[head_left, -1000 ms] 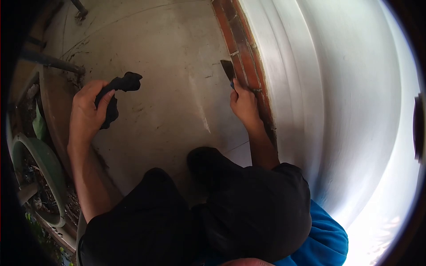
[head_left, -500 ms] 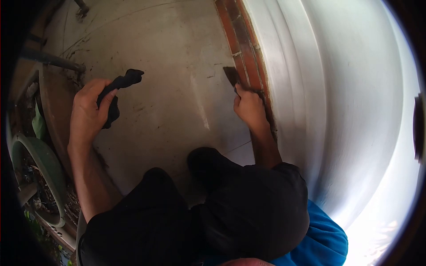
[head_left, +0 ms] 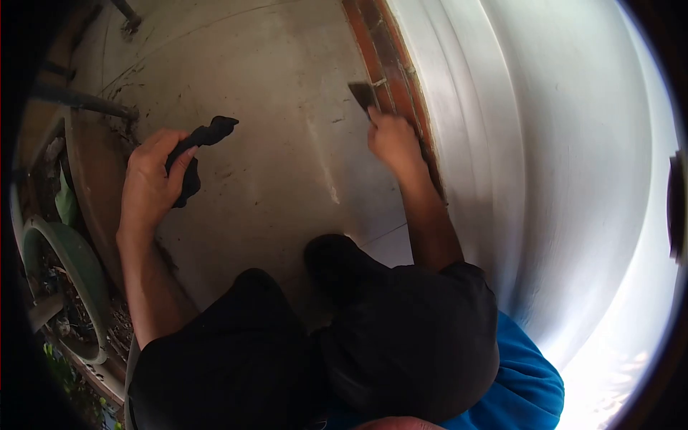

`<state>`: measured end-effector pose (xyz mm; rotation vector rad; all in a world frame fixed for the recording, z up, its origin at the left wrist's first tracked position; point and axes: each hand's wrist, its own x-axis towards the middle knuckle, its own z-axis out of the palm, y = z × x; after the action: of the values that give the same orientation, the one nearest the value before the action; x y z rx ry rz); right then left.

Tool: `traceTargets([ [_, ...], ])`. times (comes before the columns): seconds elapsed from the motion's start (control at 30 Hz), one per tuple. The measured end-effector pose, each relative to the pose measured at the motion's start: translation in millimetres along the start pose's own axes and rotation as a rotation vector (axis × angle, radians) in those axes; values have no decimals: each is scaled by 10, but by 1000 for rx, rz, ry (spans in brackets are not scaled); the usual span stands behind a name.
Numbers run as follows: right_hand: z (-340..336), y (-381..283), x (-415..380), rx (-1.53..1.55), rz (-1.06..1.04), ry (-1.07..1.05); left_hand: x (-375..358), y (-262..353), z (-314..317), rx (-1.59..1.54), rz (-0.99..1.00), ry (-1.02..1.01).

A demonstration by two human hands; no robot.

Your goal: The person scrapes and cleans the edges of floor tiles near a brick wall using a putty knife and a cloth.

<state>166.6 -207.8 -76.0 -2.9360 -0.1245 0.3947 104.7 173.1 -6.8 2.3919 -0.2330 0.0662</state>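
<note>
My right hand (head_left: 395,140) is closed round the handle of a putty knife (head_left: 362,94). Its broad dark blade points away from me and lies by the edge where the pale floor (head_left: 272,165) meets a strip of red tiles (head_left: 393,68). The fingers hide most of the handle. On the left, my left hand (head_left: 158,168) pinches a crumpled black cloth (head_left: 208,134) between thumb and fingers, held over the floor. One end of the cloth sticks out to the right and another part hangs below the hand.
A white moulded wall base (head_left: 487,107) runs along the right, beside the red tiles. To the left are a green round pot rim (head_left: 79,279), a planting bed edge and a grey metal pipe (head_left: 86,99). My dark-clothed knees (head_left: 408,337) fill the bottom.
My right hand has moved the putty knife forward and slightly left along the tile edge. My left hand, still with the cloth, has shifted a little to the right.
</note>
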Motion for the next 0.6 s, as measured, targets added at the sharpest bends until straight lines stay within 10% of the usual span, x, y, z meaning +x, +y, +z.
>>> traceTargets([
  [0.6, -106, -117, 468, -5, 39, -37, 35, 29, 51, 31, 28, -24],
])
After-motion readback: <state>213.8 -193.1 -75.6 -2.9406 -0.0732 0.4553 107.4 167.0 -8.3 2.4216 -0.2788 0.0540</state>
